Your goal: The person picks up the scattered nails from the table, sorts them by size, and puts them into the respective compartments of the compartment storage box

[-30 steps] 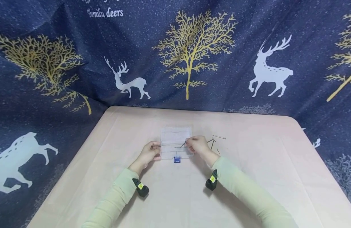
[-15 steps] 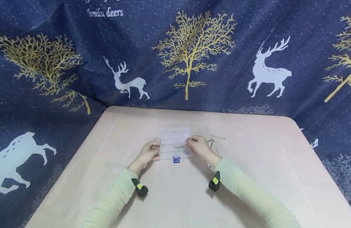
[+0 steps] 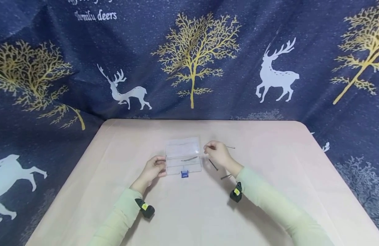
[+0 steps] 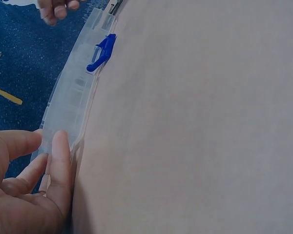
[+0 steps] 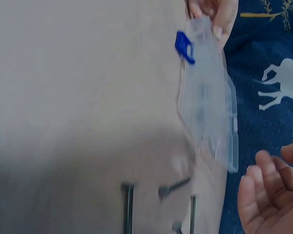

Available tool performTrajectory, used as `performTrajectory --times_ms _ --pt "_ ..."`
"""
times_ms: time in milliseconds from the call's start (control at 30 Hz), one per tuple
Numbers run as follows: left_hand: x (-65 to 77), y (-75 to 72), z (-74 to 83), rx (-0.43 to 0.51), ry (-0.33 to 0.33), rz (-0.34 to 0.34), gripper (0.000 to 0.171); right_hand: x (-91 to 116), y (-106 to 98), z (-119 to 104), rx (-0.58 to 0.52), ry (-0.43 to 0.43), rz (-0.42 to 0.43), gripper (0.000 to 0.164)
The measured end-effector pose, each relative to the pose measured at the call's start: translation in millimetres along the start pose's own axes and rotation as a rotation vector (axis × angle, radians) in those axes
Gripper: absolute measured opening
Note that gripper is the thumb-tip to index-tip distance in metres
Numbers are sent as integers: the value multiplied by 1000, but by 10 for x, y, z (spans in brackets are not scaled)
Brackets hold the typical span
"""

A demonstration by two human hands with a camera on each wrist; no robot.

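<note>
A clear plastic box (image 3: 174, 169) with a blue latch (image 3: 184, 174) lies on the table, its lid (image 3: 182, 147) folded back. Inside its rear compartment are thin metal nails (image 3: 190, 159). My left hand (image 3: 150, 173) grips the box's left end between thumb and fingers, as the left wrist view shows at the box corner (image 4: 63, 122). Right of the box, my right hand (image 3: 220, 154) hovers over loose nails, fingers loosely bent with nothing between them in the right wrist view. Flat-headed nails (image 5: 128, 209) lie below it, one (image 3: 213, 165) just beside the fingers.
More loose nails (image 3: 230, 147) lie behind and in front of the right hand, partly hidden by it. The table has a pale pink cover (image 3: 177, 212). A dark blue cloth (image 3: 164, 68) with deer and trees hangs behind its far edge.
My right hand has let go of a nail, which now lies in the box, and has moved right over the loose nails. The left hand keeps its hold. The head view has turned slightly right.
</note>
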State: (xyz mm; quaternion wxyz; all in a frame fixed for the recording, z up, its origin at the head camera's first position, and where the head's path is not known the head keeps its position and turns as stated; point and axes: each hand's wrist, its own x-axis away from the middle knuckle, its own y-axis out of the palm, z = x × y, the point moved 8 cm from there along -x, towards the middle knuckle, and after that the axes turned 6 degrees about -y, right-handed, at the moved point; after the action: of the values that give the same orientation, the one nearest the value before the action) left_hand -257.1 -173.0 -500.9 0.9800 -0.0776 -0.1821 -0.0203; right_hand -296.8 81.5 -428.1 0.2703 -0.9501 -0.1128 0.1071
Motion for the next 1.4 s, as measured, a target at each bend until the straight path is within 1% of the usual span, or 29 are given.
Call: performTrajectory --times_ms 133,167,233,300,367,433,533,600,667,733,1033,1167,1267,1400 --pt "6 10 8 0 7 -3 38 30 -106 74 95 -6 7 16" --pt "-14 3 -13 0 8 2 38 43 -120 86 110 -10 8 16" --pt "-28 -5 -20 -2 11 7 38 67 -134 111 159 -27 -1 15" --pt "-39 -13 -29 2 10 10 39 100 -126 131 208 -34 -28 15" --pt "-41 -14 -33 4 16 7 38 145 -96 153 269 -14 -76 16" --pt "-42 -22 -39 11 13 10 38 197 -43 182 330 12 -147 16" --pt "-39 -31 -41 15 15 10 38 293 34 248 386 92 -257 20" --pt "-39 -34 -44 18 11 14 38 350 58 294 417 139 -304 20" --pt "-44 -28 -42 17 15 12 38 393 58 335 425 177 -320 20" --pt "-45 -23 -34 16 20 11 38 416 52 355 421 189 -320 18" --pt "-26 -45 -5 13 26 17 38 392 41 369 396 167 -315 13" --pt "-11 -42 12 38 35 12 38 374 42 390 400 155 -317 12" --pt "-10 -28 0 55 35 4 38 380 46 409 409 151 -329 11" --pt "-16 -26 -23 64 30 11 37 386 49 411 412 142 -333 10"
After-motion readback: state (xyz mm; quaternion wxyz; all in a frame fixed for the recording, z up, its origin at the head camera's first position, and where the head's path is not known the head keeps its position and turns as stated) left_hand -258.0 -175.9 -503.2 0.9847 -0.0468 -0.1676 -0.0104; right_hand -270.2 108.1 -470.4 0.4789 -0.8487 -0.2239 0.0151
